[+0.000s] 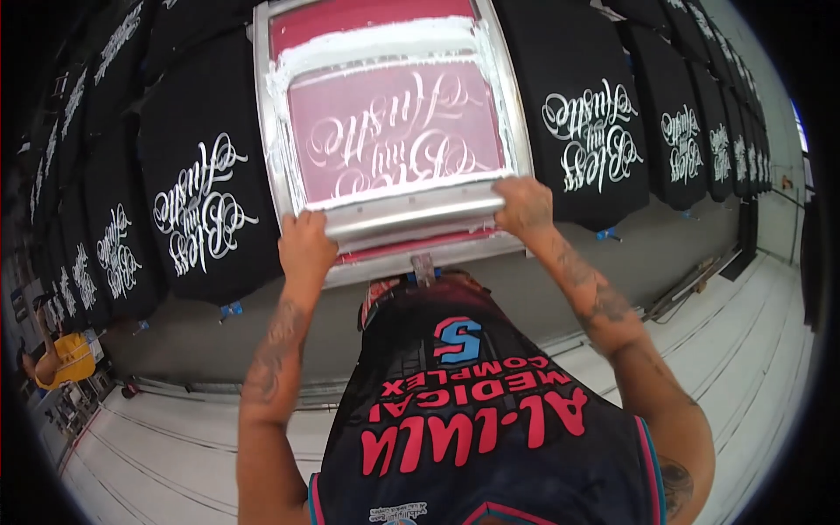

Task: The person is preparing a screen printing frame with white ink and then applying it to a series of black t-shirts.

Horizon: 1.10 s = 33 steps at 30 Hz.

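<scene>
Both of my hands grip a long metal-handled squeegee lying across the near part of a screen-printing frame. My left hand is closed round its left end, and my right hand is closed round its right end. Pink mesh with script lettering in its stencil fills the frame. Thick white ink lies in a band across the far part of the mesh and smears down both sides. The squeegee's blade edge is hidden under its handle. Beneath the frame, the printing surface is covered from sight.
Black shirts with white script prints lie in a row on both sides, one close at left and one at right. A grey table side runs along the near edge. Far left, a person in a yellow top stands by equipment.
</scene>
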{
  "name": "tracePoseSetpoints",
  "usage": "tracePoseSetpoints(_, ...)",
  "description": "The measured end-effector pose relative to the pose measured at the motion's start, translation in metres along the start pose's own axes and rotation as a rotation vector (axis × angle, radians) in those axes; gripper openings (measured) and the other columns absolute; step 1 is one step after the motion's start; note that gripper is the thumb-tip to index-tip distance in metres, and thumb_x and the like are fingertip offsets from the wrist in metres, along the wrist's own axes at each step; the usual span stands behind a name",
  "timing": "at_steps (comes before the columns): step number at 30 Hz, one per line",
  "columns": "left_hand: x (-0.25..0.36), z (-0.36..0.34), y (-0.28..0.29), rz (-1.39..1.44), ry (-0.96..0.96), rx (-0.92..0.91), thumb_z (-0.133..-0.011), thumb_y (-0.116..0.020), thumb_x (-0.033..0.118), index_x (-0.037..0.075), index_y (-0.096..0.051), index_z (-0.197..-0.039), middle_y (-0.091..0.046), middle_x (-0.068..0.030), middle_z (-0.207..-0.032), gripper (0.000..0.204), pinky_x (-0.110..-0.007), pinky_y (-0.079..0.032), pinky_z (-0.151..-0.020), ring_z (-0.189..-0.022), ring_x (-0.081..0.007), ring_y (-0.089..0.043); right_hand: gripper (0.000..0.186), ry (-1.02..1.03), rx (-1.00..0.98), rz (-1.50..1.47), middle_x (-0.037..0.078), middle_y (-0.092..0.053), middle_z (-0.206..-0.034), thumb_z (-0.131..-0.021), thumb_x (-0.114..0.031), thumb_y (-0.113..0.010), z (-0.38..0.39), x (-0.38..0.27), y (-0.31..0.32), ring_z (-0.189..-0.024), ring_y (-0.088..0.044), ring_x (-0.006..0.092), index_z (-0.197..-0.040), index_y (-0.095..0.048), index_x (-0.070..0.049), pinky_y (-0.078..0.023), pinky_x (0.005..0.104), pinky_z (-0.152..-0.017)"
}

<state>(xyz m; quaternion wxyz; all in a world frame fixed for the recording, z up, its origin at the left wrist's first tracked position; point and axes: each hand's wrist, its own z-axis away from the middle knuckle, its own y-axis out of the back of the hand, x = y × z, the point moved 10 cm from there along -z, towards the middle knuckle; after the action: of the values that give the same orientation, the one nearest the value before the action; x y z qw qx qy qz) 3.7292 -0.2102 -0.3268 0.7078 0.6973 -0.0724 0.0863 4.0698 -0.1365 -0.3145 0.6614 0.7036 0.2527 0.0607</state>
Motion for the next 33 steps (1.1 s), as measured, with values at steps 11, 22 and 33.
tracePoseSetpoints(11, -0.041, -0.302, 0.038, -0.063, -0.043, -0.009, -0.072, -0.074, 0.017, 0.001, -0.075, -0.091, -0.074, -0.0178, -0.092, 0.025, -0.047, -0.057, -0.081, -0.091, -0.0384, -0.07, 0.029, -0.085, -0.116, 0.166, 0.015, -0.074, -0.095, -0.068, -0.021, -0.071, -0.299, 0.07, -0.001, -0.09, -0.07, 0.0358, -0.094, -0.076, -0.011, -0.055, 0.0442, -0.083)
tracePoseSetpoints(22, -0.061, -0.406, 0.055, 0.049, -0.189, -0.382, -0.059, -0.087, 0.034, -0.006, -0.074, -0.094, -0.072, -0.0266, -0.1, 0.054, -0.041, -0.055, -0.086, -0.095, -0.0394, -0.07, 0.063, -0.101, -0.449, -0.144, 0.018, -0.071, -0.113, -0.06, -0.027, -0.084, -0.387, 0.092, 0.018, -0.112, -0.065, 0.0334, -0.12, -0.072, -0.012, -0.049, 0.0387, -0.095)
tracePoseSetpoints(33, 0.022, -0.085, -0.041, 0.587, -0.223, -0.892, -0.094, -0.061, 0.037, 0.005, -0.068, -0.116, -0.07, -0.0167, -0.103, 0.04, -0.041, -0.053, -0.087, -0.094, -0.0261, -0.068, 0.051, 0.152, -0.375, 0.051, 0.016, -0.072, -0.106, -0.07, -0.025, -0.075, -0.363, -0.004, -0.037, -0.105, -0.067, 0.0341, -0.116, -0.067, -0.005, -0.054, 0.0451, -0.089)
